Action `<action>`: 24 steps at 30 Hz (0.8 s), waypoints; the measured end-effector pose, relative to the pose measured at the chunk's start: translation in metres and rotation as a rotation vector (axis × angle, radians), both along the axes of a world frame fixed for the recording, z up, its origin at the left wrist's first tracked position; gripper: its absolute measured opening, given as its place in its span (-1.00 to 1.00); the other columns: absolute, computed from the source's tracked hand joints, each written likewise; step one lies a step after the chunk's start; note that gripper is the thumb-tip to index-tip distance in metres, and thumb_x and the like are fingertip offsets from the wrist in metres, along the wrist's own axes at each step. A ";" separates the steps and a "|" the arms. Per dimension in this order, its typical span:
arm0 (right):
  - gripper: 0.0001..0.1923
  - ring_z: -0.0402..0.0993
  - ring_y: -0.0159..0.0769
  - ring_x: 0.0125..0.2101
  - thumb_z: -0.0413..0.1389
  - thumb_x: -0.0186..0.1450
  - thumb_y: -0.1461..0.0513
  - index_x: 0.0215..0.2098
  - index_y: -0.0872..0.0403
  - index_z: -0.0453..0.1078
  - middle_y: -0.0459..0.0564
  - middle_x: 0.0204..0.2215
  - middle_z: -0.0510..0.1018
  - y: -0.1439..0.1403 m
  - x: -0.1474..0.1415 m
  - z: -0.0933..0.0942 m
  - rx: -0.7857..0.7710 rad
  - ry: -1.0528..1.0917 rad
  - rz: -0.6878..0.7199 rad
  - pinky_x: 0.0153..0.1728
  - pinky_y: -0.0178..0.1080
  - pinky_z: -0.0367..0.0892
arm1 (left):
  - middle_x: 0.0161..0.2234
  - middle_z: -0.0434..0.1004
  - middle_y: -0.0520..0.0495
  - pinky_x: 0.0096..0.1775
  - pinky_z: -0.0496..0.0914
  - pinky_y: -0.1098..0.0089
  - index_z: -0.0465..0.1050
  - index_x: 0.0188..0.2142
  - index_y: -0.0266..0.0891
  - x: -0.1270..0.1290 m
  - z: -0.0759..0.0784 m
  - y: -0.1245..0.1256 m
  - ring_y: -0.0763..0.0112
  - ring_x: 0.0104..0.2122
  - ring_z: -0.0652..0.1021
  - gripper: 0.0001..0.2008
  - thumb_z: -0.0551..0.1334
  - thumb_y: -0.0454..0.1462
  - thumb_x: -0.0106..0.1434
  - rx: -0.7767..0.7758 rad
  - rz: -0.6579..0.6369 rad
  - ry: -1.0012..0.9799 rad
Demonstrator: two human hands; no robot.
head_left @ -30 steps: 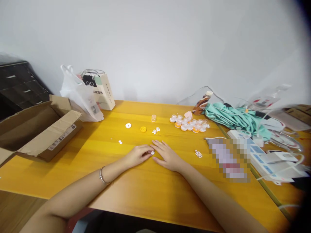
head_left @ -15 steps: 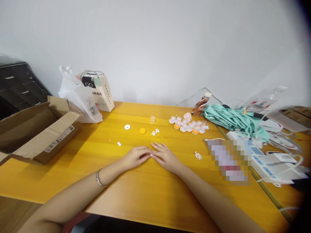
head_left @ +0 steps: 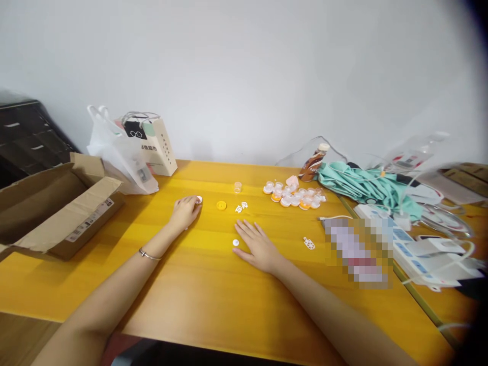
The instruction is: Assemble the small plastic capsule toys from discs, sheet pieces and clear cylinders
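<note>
My left hand (head_left: 183, 212) reaches out over the table, its fingertips closed at the edge of a white round cap (head_left: 199, 200). The fingers cover part of that cap. My right hand (head_left: 259, 248) lies flat with its fingers spread and holds nothing. Just left of its thumb sits a small white disc (head_left: 236, 243). Between and beyond the hands are a yellow round cap (head_left: 221, 206), a clear small cup (head_left: 237, 187) and two white cut-out pieces (head_left: 241, 207). Another white cut-out piece (head_left: 309, 243) rests to the right of my right hand.
Several clear capsules with white and orange bases (head_left: 292, 195) are grouped at the back right, near a brown bottle (head_left: 313, 162) and green fabric (head_left: 364, 185). A power strip (head_left: 409, 249) lies far right. An open cardboard box (head_left: 91, 213) and a plastic bag (head_left: 127, 157) stand left.
My left hand has moved left and away from me, from beside my right hand to the white cap. The small white disc now lies on the table by my right thumb.
</note>
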State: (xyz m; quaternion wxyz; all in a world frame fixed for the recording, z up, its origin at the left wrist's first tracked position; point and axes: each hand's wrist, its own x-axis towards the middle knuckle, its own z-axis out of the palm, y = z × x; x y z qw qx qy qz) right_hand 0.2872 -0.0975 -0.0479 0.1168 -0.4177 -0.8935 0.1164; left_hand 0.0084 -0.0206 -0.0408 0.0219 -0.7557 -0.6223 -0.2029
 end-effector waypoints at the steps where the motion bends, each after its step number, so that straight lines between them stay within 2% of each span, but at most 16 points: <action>1: -0.32 -0.19 -0.15 0.25 -0.20 0.28 -0.09 0.25 0.09 -0.08 0.05 0.26 -0.02 0.000 0.000 -0.001 0.004 -0.005 -0.004 0.21 0.02 -0.20 | -0.17 0.50 -0.14 -0.09 0.22 0.19 0.36 -0.23 -0.20 0.001 0.000 -0.001 0.17 -0.13 0.45 -0.84 0.07 -0.24 0.24 0.000 0.011 -0.002; 3: -0.31 -0.19 -0.15 0.25 -0.19 0.28 -0.09 0.25 0.08 -0.09 0.05 0.26 -0.01 0.000 0.000 -0.002 0.007 -0.006 -0.007 0.21 0.02 -0.20 | -0.24 0.50 -0.15 -0.12 0.22 0.17 0.37 -0.31 -0.22 0.001 0.001 -0.003 0.16 -0.17 0.46 -0.84 0.05 -0.24 0.25 0.003 0.037 -0.007; 5: -0.31 -0.19 -0.15 0.25 -0.19 0.28 -0.09 0.25 0.08 -0.09 0.05 0.25 0.00 0.001 0.001 -0.002 0.004 0.003 -0.008 0.21 0.02 -0.20 | -0.23 0.49 -0.15 -0.11 0.21 0.17 0.36 -0.31 -0.22 0.004 0.005 -0.008 0.17 -0.15 0.45 -0.84 0.05 -0.23 0.25 0.019 0.057 -0.015; 7: -0.31 -0.17 -0.15 0.25 -0.17 0.27 -0.08 0.26 0.09 -0.10 0.07 0.25 0.01 0.001 0.002 -0.002 -0.002 0.017 -0.006 0.21 0.01 -0.19 | -0.19 0.47 -0.13 -0.08 0.21 0.19 0.32 -0.22 -0.21 0.012 0.011 -0.018 0.22 -0.12 0.43 -0.84 0.06 -0.21 0.26 0.044 -0.013 -0.068; 11: -0.24 -0.15 -0.13 0.24 -0.12 0.24 -0.10 0.26 0.12 -0.15 0.12 0.24 0.03 0.002 0.003 -0.004 -0.005 0.054 0.010 0.20 0.03 -0.18 | -0.09 0.43 -0.11 -0.05 0.23 0.29 0.24 -0.06 -0.18 0.043 0.021 -0.053 0.31 -0.08 0.42 -0.70 0.10 -0.16 0.24 0.009 -0.452 -0.253; 13: -0.17 -0.13 -0.11 0.24 -0.07 0.20 -0.11 0.27 0.15 -0.21 0.17 0.23 0.03 0.003 0.003 -0.007 -0.003 0.073 0.007 0.20 0.02 -0.17 | -0.10 0.43 -0.09 -0.06 0.22 0.30 0.24 -0.02 -0.15 0.059 0.023 -0.069 0.32 -0.10 0.42 -0.69 0.10 -0.16 0.25 -0.055 -0.598 -0.223; 14: -0.13 -0.12 -0.11 0.24 -0.05 0.19 -0.11 0.27 0.17 -0.24 0.19 0.23 0.04 0.004 0.003 -0.008 -0.002 0.082 0.003 0.20 0.02 -0.17 | -0.11 0.44 -0.09 -0.07 0.23 0.30 0.23 0.00 -0.14 0.066 0.023 -0.075 0.32 -0.12 0.42 -0.67 0.10 -0.16 0.25 -0.083 -0.631 -0.208; 19: -0.04 -0.10 -0.09 0.23 0.01 0.14 -0.11 0.28 0.18 -0.33 0.24 0.23 0.03 0.004 0.004 -0.013 0.005 0.114 -0.004 0.19 0.05 -0.16 | -0.14 0.46 -0.07 -0.10 0.23 0.29 0.26 -0.02 -0.13 0.079 0.013 -0.080 0.33 -0.14 0.43 -0.69 0.11 -0.17 0.24 -0.173 -0.637 -0.145; 21: -0.05 -0.11 -0.09 0.23 0.01 0.14 -0.11 0.28 0.16 -0.31 0.22 0.23 0.03 0.003 0.003 -0.013 0.009 0.116 0.002 0.19 0.05 -0.17 | -0.14 0.46 -0.06 -0.10 0.23 0.28 0.28 -0.04 -0.13 0.078 0.009 -0.079 0.33 -0.14 0.42 -0.71 0.11 -0.16 0.24 -0.190 -0.626 -0.136; 24: -0.10 -0.12 -0.09 0.24 0.00 0.15 -0.11 0.27 0.15 -0.24 0.19 0.23 0.03 0.002 0.003 -0.009 0.002 0.109 0.010 0.20 0.04 -0.17 | -0.07 0.42 -0.09 -0.06 0.22 0.26 0.23 0.02 -0.12 0.077 0.008 -0.079 0.30 -0.08 0.40 -0.61 0.14 -0.13 0.21 -0.185 -0.631 -0.156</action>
